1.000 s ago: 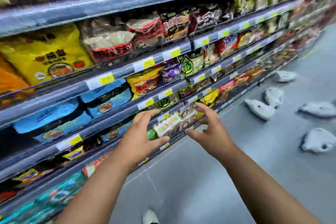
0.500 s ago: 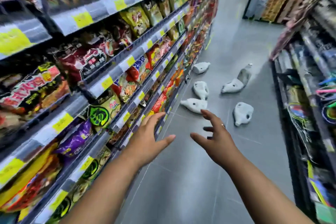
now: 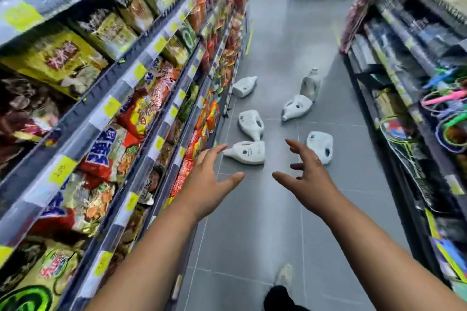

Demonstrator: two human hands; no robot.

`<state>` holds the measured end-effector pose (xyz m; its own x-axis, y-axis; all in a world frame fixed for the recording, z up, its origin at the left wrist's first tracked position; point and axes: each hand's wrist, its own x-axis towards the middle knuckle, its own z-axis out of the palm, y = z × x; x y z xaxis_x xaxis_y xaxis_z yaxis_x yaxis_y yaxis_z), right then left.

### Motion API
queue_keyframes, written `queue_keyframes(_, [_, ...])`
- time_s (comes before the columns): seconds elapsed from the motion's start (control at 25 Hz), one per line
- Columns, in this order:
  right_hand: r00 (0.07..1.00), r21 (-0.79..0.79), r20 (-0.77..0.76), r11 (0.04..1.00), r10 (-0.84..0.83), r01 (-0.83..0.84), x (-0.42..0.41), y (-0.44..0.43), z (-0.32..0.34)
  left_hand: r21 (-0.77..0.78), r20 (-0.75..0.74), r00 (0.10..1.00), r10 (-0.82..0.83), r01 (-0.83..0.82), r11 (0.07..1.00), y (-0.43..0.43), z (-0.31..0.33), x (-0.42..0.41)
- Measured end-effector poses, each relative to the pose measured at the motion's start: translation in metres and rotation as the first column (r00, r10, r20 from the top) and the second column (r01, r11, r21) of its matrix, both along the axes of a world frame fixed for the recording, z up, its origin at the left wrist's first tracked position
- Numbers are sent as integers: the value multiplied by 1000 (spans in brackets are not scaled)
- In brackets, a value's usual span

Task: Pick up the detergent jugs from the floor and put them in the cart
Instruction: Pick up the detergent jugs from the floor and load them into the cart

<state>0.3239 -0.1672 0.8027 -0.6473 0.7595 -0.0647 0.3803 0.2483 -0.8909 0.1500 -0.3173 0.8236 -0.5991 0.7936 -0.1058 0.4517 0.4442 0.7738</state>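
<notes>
Down on the grey tiled floor (image 3: 252,235) ahead, six white detergent jugs (image 3: 250,124) are scattered across the aisle: five tipped on their sides, plus one upright jug (image 3: 310,83) standing furthest back. A tipped jug (image 3: 296,107) lies right at the upright one's base, looks like they're touching. The far-left jug (image 3: 244,86) sits by the foot of the left shelves (image 3: 141,118). Closest are the near-left jug (image 3: 246,152), neck pointing toward those shelves, and the near-right jug (image 3: 319,146), partly covered by fingertips.

Both hands are stretched out in front, apart from each other, nothing in either. The left hand (image 3: 208,179) has straight, spread fingers; the right hand (image 3: 309,179) is spread too, fingers a bit bent. Neither touches a jug.

Left shelves are crammed with bright snack packets and yellow price tags. The right rack (image 3: 409,134) is dark, with colourful looped stuff hanging — too blurry to say what. A light shoe (image 3: 284,275) shows at the bottom.
</notes>
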Motion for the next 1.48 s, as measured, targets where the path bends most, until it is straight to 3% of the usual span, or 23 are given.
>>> queue_keyframes(0.4, [955,-14,175,971,238,-240,-126,202,-33,-127,54,977,207,-199,972,168,-40,-93])
queue_keyframes(0.64, [927,-20,234,955,292,-296,-237,314,-95,-250,157,957,242,-199,948,267,-109,-185])
queue_keyframes(0.84, [853,-21,299,897,428,-442,-301,396,-159,-382,159,940,302,-223,897,342,-180,-241])
queue_keyframes(1.04, [789,-67,331,847,517,-527,-351,473,-258,-422,219,877,428,-311,852,417,-279,-263])
queue_keyframes(1.28, [714,-207,299,773,634,-600,-399,516,-440,-419,252,738,626,-500,758,483,-442,-277])
queue_keyframes(1.48, [645,-187,368,733,669,-654,-417,542,-576,-491,213,769,603,-450,746,481,-581,-283])
